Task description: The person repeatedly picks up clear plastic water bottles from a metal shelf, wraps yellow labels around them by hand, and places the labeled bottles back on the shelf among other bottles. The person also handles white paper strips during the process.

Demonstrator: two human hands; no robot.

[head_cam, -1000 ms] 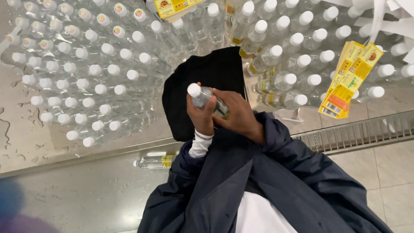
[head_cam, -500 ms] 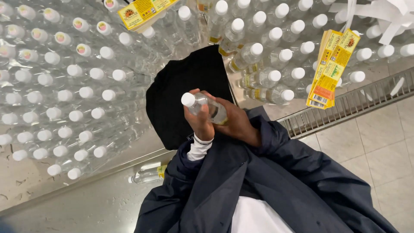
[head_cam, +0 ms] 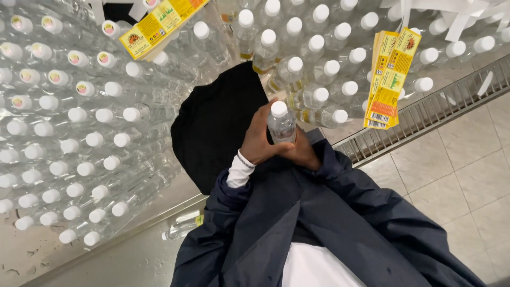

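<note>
bottle point(head_cam: 281, 123): clear plastic, white cap, held upright above the table's near edge | left hand point(head_cam: 258, 142) and right hand point(head_cam: 303, 153) are clamped round its body | judged light, smooth, squeezable, possibly slippery; best gripped mid-body below the cap | capped bottles point(head_cam: 79, 133) are massed on the table point(head_cam: 32, 250)

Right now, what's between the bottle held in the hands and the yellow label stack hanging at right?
Head view: between the held bottle and the yellow label stack stand white-capped clear bottles, about two deep. Both hands grip the held bottle.
</note>
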